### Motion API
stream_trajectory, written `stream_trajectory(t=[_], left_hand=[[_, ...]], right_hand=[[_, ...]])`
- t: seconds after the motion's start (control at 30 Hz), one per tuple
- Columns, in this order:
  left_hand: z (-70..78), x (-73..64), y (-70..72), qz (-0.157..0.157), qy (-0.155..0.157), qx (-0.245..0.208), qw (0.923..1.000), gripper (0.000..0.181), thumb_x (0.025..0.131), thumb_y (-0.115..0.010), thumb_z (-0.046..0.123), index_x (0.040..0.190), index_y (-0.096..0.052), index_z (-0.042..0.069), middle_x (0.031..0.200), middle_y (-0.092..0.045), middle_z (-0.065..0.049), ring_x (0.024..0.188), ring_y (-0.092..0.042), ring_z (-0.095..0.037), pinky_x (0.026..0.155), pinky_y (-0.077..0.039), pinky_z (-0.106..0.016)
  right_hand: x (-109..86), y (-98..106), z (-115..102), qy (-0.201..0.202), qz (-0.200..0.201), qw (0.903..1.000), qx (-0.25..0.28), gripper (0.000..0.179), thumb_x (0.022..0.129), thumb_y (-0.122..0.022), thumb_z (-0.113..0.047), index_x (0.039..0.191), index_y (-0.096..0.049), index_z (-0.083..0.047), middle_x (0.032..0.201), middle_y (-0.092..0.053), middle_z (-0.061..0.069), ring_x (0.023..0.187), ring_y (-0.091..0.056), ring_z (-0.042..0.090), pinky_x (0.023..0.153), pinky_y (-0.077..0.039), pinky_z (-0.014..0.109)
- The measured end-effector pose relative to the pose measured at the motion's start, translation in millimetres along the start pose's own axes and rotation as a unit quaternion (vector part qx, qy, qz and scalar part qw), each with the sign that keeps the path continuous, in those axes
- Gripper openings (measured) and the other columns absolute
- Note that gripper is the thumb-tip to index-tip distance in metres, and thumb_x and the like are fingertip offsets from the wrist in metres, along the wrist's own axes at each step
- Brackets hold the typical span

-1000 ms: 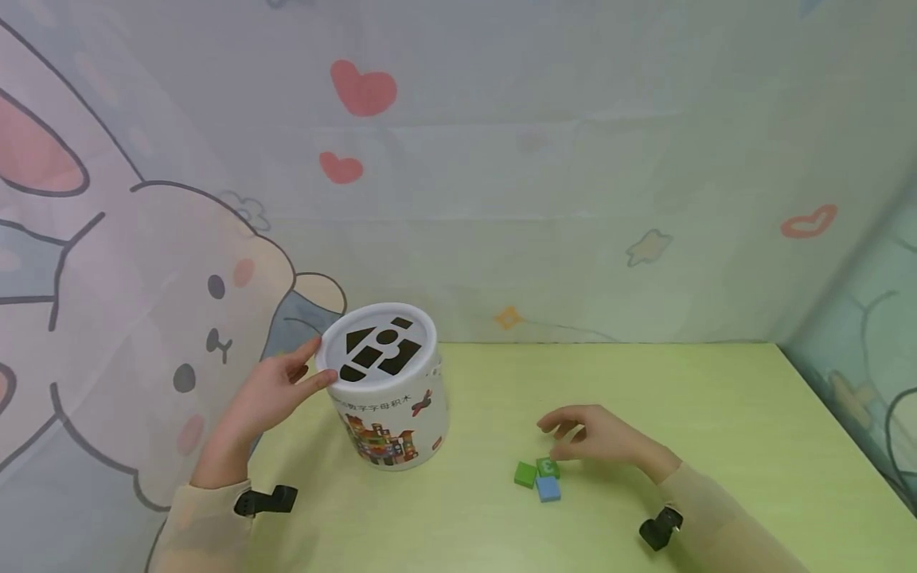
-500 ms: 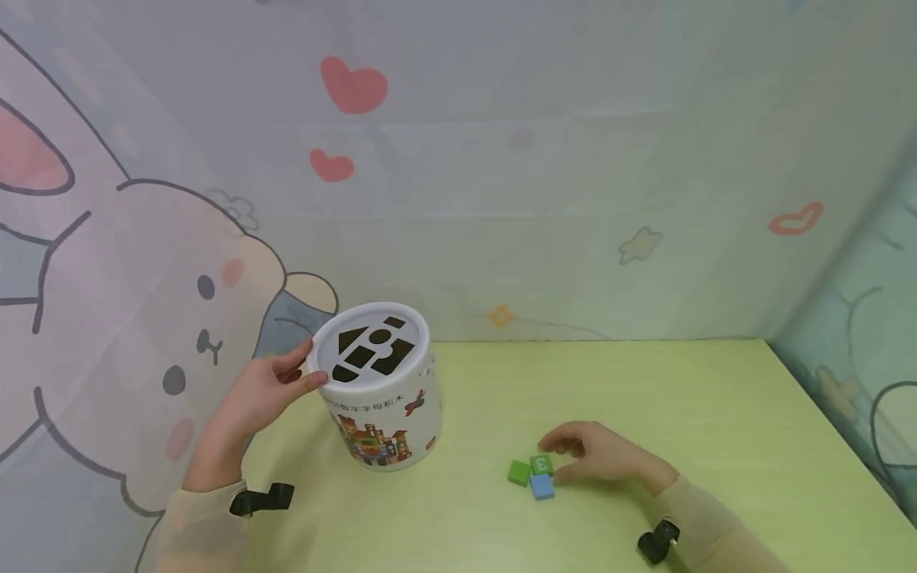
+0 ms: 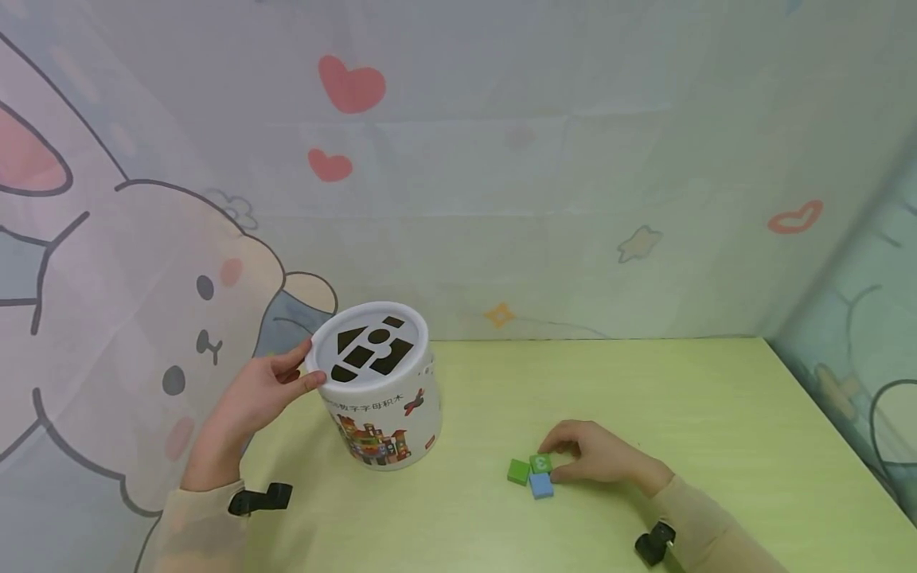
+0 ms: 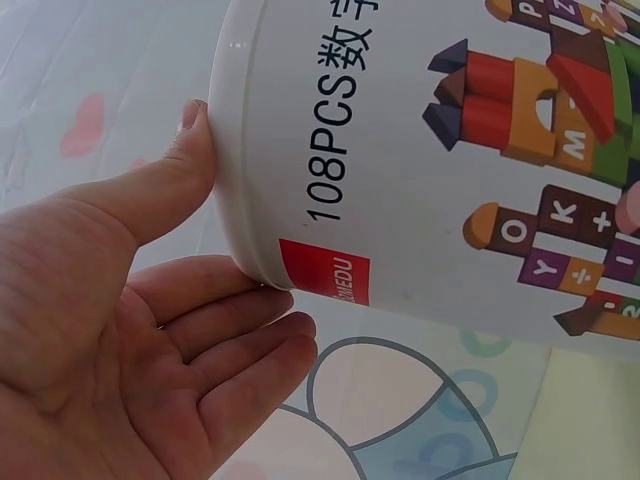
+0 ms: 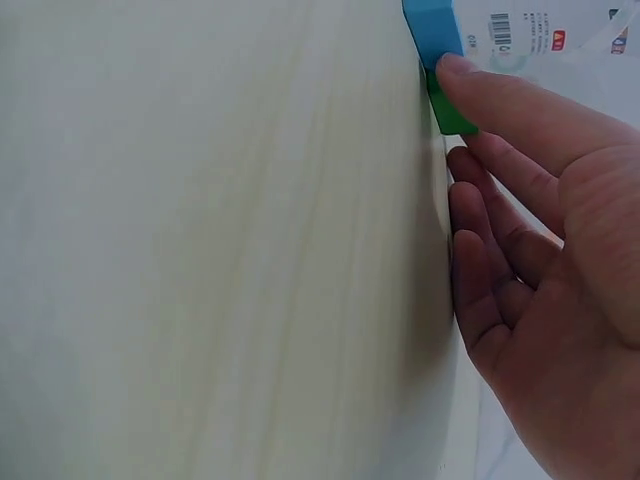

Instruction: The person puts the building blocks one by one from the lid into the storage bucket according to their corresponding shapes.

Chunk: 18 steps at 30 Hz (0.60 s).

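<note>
In the head view a white lidded bucket (image 3: pixel 376 414) with shape cut-outs in its lid (image 3: pixel 387 318) stands on the table. My left hand (image 3: pixel 258 402) touches the lid's left edge with thumb and index finger, both fairly straight; the left wrist view shows the other fingers extended below the rim. My right hand (image 3: pixel 598 454) pinches a green block (image 3: pixel 540 462) marked with a numeral between thumb and index finger. Beside it on the table lie a plain green block (image 3: pixel 519 472) and a blue block (image 3: pixel 541 485), close together. The right thumb also lies near the blue block.
The yellow-green table (image 3: pixel 645 382) runs back to a printed cloth backdrop (image 3: pixel 501 199) with a rabbit and hearts. A dark cable (image 3: pixel 876 422) hangs at the right edge. Black wrist cameras sit on both sleeves.
My right hand has come down to the numbered green block, and its thumb and index finger have closed on it. The left hand keeps its place on the lid. The head view has shifted slightly.
</note>
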<state>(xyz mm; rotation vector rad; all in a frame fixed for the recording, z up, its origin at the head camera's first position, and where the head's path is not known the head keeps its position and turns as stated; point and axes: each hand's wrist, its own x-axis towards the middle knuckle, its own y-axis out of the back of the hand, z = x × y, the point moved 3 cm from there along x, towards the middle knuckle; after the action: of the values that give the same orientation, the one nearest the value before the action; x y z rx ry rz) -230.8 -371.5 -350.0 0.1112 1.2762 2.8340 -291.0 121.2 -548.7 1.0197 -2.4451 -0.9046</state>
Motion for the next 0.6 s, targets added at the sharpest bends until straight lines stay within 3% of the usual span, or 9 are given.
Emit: stream_trajectory(t=[0.23,0.6], left_hand=[[2.0,-2.8,0.5,0.001,-0.005,0.001,1.0,0.08,0.103,-0.073,0.046,0.165,-0.038,0.007,0.159,-0.046,-0.024,0.141,-0.051,-0.045,0.107,-0.048,-0.06],[0.8,-2.0,0.1,0.006,0.006,0.015,0.9999,0.082,0.102,-0.073,0.049,0.164,-0.039,0.009,0.161,-0.043,-0.027,0.139,-0.052,-0.048,0.107,-0.048,-0.06]], right_hand=[[-2.9,5.4,-4.5,-0.009,0.003,0.9996,0.027,0.027,0.096,-0.084,-0.029,0.121,-0.077,-0.023,0.114,-0.072,-0.01,0.105,-0.065,0.014,0.09,-0.053,0.031],[-4.2,9.4,-3.8,0.003,0.015,0.9979,0.064,0.03,0.097,-0.079,-0.012,0.128,-0.075,-0.013,0.106,-0.075,-0.004,0.096,-0.069,0.01,0.085,-0.057,0.029]])
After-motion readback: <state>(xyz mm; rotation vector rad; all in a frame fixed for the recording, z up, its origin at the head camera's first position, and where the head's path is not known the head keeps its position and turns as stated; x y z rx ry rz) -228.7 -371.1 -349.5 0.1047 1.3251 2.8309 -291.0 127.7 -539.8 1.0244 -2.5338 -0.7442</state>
